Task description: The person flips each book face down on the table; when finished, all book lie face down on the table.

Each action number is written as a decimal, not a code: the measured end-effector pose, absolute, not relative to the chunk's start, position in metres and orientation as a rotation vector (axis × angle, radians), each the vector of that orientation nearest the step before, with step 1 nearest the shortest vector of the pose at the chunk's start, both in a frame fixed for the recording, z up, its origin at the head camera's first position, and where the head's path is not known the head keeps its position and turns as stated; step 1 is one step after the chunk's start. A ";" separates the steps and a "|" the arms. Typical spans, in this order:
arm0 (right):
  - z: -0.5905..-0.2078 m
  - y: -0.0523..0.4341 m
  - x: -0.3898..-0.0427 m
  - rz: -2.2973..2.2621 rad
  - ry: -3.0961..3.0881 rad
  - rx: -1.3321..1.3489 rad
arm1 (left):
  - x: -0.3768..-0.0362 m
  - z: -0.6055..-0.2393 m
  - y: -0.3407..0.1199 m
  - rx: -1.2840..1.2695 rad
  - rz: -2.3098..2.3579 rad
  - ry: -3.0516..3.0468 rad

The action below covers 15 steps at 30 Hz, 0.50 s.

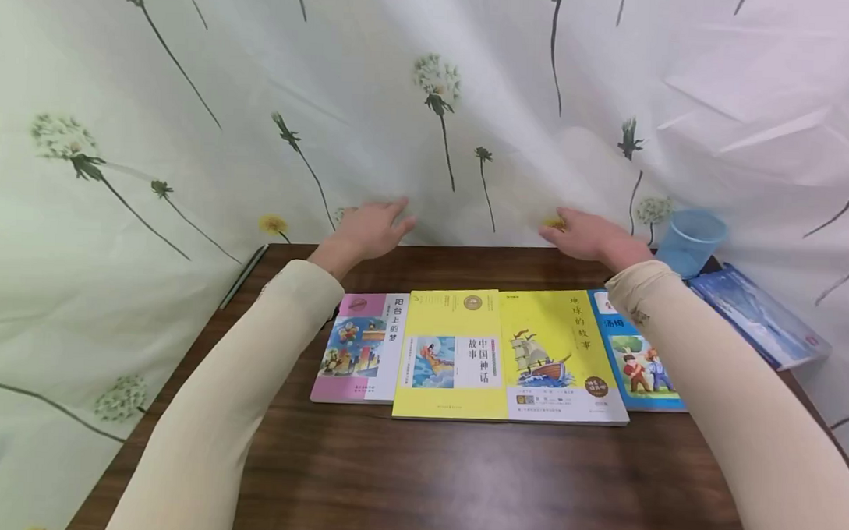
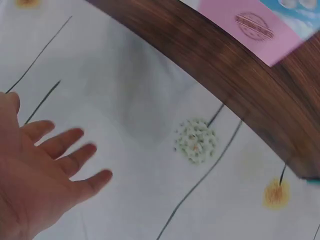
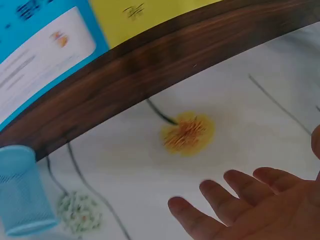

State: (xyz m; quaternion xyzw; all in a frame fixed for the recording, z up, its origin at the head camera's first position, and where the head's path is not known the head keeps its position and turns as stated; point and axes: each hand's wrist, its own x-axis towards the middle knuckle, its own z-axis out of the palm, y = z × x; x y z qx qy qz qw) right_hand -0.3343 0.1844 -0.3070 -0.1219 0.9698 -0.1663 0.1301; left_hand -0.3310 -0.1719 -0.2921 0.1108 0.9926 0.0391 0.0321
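Note:
My left hand (image 1: 370, 228) is held out over the far edge of the table, its fingers extended and nothing in them. The left wrist view shows that hand (image 2: 45, 180) with spread fingers before the white flowered cloth. Likewise, my right hand (image 1: 594, 238) reaches past the back edge, empty, with fingers straight in the right wrist view. Below the hands several books lie side by side: a pink and white book (image 1: 357, 352), a yellow book (image 1: 451, 313), a yellow book with a sailing ship (image 1: 555, 340), and a blue book (image 1: 645, 382) partly hidden by the right sleeve.
A light blue mesh cup (image 1: 688, 239) stands at the back right corner. Beside it, a blue book with a pale cover picture (image 1: 760, 316) lies along the right edge. A thin green stick (image 1: 244, 276) lies along the left edge. White dandelion-print cloth (image 1: 472, 103) hangs around the wooden table (image 1: 473, 477).

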 end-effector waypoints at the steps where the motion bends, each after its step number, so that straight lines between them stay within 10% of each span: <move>1: -0.310 0.179 -0.335 -0.490 2.813 -0.357 | -0.331 -0.292 -0.172 0.349 0.177 3.061; 15: -0.358 0.080 -0.338 -0.891 2.605 -0.557 | -0.278 -0.298 -0.225 0.073 1.375 2.615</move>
